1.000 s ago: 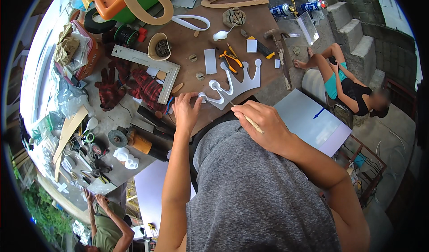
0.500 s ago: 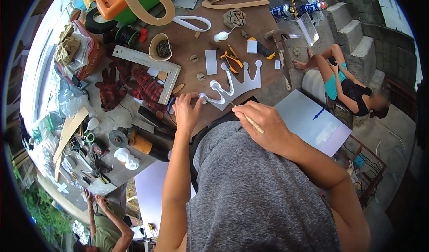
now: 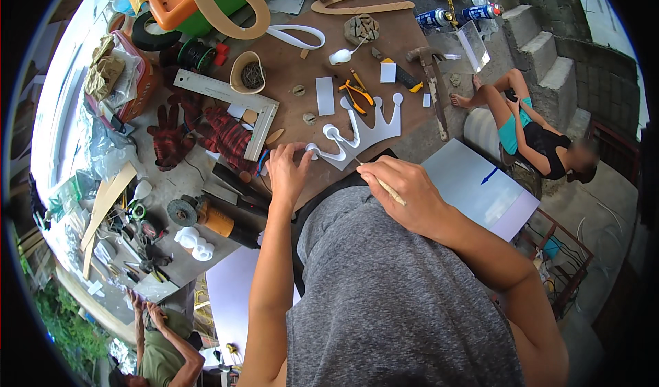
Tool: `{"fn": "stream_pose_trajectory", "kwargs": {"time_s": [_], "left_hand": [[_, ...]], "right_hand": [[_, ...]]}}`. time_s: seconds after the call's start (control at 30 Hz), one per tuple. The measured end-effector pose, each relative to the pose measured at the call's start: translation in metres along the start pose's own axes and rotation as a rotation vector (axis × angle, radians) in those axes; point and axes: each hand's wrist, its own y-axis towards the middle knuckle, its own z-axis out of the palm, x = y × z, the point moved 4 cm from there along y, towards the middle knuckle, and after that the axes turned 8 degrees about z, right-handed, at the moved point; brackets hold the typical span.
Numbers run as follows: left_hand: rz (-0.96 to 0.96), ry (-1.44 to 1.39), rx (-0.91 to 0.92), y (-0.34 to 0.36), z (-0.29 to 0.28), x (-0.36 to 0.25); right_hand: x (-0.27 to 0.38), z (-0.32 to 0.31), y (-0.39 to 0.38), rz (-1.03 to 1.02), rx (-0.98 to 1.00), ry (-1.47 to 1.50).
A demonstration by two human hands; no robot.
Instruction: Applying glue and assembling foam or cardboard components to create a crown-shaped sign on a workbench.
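Observation:
A white crown-shaped cutout (image 3: 374, 136) lies near the front edge of the brown board (image 3: 374, 37), a raised white strip along its left curves. My left hand (image 3: 288, 171) pinches the crown's left end with thumb and fingers. My right hand (image 3: 401, 191) grips a slim tool with a pale wooden handle (image 3: 386, 189), its thin tip at the crown's lower edge. Just above the crown are orange-black pliers (image 3: 357, 99), a white rectangle (image 3: 325, 95) and a yellow-black cutter (image 3: 409, 79).
Left are red gloves (image 3: 165, 140), a metal square (image 3: 206, 85), a cup of wire (image 3: 247, 71) and a grinder (image 3: 213, 219). A hammer (image 3: 434, 85) lies right. One person (image 3: 522, 126) sits right beside concrete steps (image 3: 552, 71); another (image 3: 165, 346) works lower left.

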Motion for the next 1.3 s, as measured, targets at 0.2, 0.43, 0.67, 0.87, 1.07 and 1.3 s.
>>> {"fn": "stream_pose_trajectory", "kwargs": {"time_s": [0.2,0.43,0.67,0.87,1.07,1.3], "left_hand": [[0.002,0.003,-0.001,0.0002,-0.0012,-0.0012],[0.010,0.000,-0.009,0.0004,-0.0009,-0.0010],[0.004,-0.001,-0.010,0.0009,-0.0006,-0.0001],[-0.045,-0.051,0.021,0.0026,-0.0028,-0.0036],[-0.057,-0.052,0.022,0.0007,-0.0021,-0.0021],[-0.045,-0.054,0.025,0.0005,-0.0015,-0.0022]], "right_hand": [[-0.0006,0.0003,0.0004,0.001,-0.001,0.004],[-0.0001,0.0000,0.0010,-0.002,0.004,0.006],[0.0017,-0.0024,0.0017,0.010,0.013,0.014],[0.0016,-0.0027,0.0022,0.004,0.004,0.024],[0.0026,-0.0022,0.0017,0.022,0.016,0.022],[0.0023,-0.0029,0.0021,0.017,0.014,0.018]]}}
